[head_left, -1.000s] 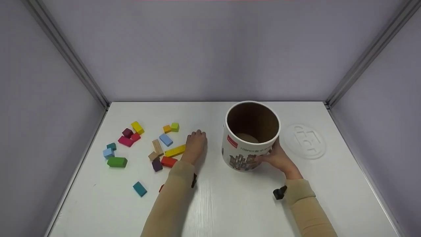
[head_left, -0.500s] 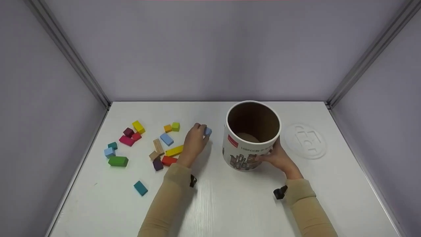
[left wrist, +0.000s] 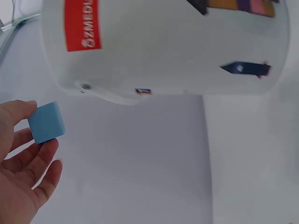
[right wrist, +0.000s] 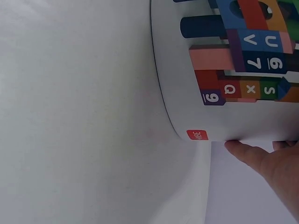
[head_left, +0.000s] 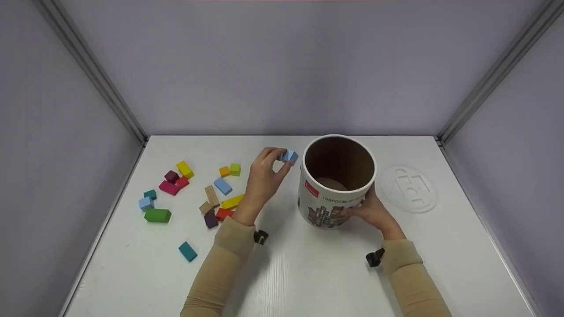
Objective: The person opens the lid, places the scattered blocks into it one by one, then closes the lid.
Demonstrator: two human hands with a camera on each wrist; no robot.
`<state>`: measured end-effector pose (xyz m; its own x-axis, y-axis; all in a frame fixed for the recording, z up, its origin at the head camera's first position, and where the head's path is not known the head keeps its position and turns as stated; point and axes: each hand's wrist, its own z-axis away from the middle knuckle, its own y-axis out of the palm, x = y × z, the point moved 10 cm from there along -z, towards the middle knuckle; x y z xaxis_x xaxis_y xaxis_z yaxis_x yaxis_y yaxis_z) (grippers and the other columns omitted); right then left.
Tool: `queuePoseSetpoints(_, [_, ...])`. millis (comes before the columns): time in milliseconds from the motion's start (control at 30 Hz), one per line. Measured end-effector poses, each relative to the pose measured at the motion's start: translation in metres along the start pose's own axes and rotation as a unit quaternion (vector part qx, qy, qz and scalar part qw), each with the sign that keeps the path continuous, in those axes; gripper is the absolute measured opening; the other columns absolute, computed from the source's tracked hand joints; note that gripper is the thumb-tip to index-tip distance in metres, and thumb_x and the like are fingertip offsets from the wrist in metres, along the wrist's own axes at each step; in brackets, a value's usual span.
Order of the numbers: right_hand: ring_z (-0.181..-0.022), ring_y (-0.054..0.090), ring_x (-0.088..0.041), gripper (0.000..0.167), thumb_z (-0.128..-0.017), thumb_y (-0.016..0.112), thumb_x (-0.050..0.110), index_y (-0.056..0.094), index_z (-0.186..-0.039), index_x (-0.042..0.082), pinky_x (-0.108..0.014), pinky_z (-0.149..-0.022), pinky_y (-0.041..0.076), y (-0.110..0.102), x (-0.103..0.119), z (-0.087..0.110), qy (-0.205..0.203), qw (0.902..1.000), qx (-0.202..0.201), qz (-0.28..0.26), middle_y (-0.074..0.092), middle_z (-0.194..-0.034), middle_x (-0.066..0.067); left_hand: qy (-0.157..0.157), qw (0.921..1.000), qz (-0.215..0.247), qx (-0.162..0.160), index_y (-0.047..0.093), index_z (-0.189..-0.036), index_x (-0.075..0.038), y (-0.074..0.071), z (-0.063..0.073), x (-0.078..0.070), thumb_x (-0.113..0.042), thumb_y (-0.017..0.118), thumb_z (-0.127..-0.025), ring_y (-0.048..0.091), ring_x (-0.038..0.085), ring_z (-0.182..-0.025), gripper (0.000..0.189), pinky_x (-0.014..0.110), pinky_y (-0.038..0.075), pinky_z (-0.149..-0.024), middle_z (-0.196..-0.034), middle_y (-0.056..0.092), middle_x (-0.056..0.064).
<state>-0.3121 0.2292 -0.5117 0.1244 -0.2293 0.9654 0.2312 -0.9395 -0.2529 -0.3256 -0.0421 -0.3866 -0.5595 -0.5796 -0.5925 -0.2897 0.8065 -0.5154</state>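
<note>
Between thumb and fingers, my left hand [head_left: 263,178] pinches a light blue block [head_left: 289,156], raised just left of the bucket's rim. In the left wrist view the same blue block [left wrist: 46,122] shows a square face, held at the fingertips beside the white wall of the bucket. The tall white cardboard bucket [head_left: 324,207] stands upright with its top uncovered and a round brown bottom visible inside. My right hand [head_left: 374,211] grips the bucket's right side, thumb on the printed front; its other fingers are mostly hidden behind the wall.
Several coloured wooden blocks lie scattered on the left half, among them a green block [head_left: 157,215], a teal block [head_left: 188,251] and a yellow block [head_left: 232,201]. A clear round lid [head_left: 409,189] lies right of the bucket. Grey panels [head_left: 282,66] enclose the table's back and sides.
My left hand has picked the light blue block off the table and carried it up and right toward the bucket. The right hand and the bucket have stayed in place.
</note>
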Motion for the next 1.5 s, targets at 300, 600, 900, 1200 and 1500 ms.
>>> queuePoseSetpoints(300, [-0.143,0.017,-0.043,0.131,-0.067,0.088,-0.001,-0.009,-0.154,0.016,-0.06,-0.112,0.019,0.003,0.003,0.0,-0.006,0.9993,0.011,-0.034,0.011,-0.158,-0.021,0.057,0.9969,0.052,-0.016,0.068,-0.109,-0.001,-0.007,-0.004,-0.037,-0.012,0.074,-0.088,0.061,0.016,-0.091,0.024,0.022,0.052,-0.085,-0.105,0.062,0.009])
queuePoseSetpoints(600, [-0.144,0.015,-0.04,0.13,-0.068,0.088,0.002,-0.008,-0.154,0.016,-0.061,-0.112,0.018,0.001,0.003,0.0,0.006,0.9998,0.006,-0.02,0.01,-0.159,-0.019,0.097,0.9915,0.066,0.055,0.067,-0.112,0.0,0.015,-0.004,-0.064,-0.01,0.073,-0.089,0.062,0.018,-0.097,0.026,0.024,0.051,-0.087,-0.109,0.062,0.01])
queuePoseSetpoints(900, [-0.145,0.014,-0.04,0.13,-0.069,0.087,0.003,-0.01,-0.154,0.017,-0.061,-0.112,0.019,0.001,0.004,0.0,0.0,0.9999,0.007,-0.011,0.009,-0.159,-0.018,0.111,0.9886,0.033,0.095,0.069,-0.111,-0.001,0.034,-0.003,-0.07,-0.009,0.073,-0.089,0.061,0.019,-0.102,0.024,0.021,0.049,-0.09,-0.111,0.064,0.01])
queuePoseSetpoints(1200, [-0.144,0.015,-0.042,0.131,-0.069,0.087,0.002,-0.011,-0.154,0.017,-0.061,-0.112,0.02,0.002,0.004,0.001,-0.002,0.9998,0.011,-0.015,0.008,-0.159,-0.018,0.129,0.9844,-0.047,0.111,0.069,-0.115,-0.003,0.046,-0.001,-0.07,-0.016,0.073,-0.09,0.062,0.022,-0.105,0.029,0.032,0.05,-0.093,-0.115,0.065,0.009])
queuePoseSetpoints(1500, [-0.143,0.015,-0.044,0.13,-0.069,0.087,-0.001,-0.01,-0.154,0.018,-0.065,-0.11,0.018,0.003,0.006,0.001,-0.02,0.9995,0.012,-0.022,0.009,-0.159,-0.02,0.139,0.9866,-0.033,0.079,0.067,-0.12,-0.002,0.033,0.005,-0.07,-0.027,0.069,-0.094,0.061,0.024,-0.108,0.037,0.034,0.049,-0.095,-0.117,0.064,0.011])
